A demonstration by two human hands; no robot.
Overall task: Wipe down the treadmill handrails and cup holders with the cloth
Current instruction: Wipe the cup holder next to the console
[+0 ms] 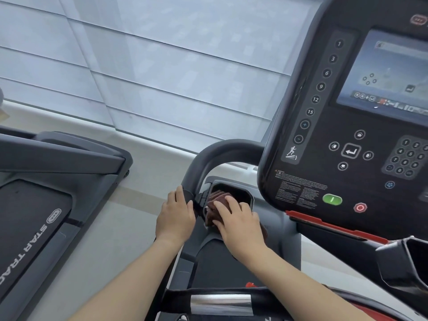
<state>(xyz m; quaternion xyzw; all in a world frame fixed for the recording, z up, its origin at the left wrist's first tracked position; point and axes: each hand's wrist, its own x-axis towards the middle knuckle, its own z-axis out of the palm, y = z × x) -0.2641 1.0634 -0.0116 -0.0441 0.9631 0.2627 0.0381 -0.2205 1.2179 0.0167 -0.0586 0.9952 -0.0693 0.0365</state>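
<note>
A curved black handrail [209, 156] rises on the treadmill's left side. My left hand [175, 216] is wrapped around its lower part. Right beside it is the dark left cup holder [240, 193]. A brown ribbed cloth [214, 203] lies bunched at the cup holder's near edge, and my right hand [238, 224] presses down on it with the fingers curled over the top. Most of the cloth is hidden under that hand. A second cup holder [414, 262] shows at the right edge.
The treadmill console [347, 112] with its screen, number keys, green start and red stop buttons hangs above right. A front grip bar with a metal sensor plate [220, 303] crosses below. Another treadmill [46, 193] stands to the left, with floor between. Window blinds fill the background.
</note>
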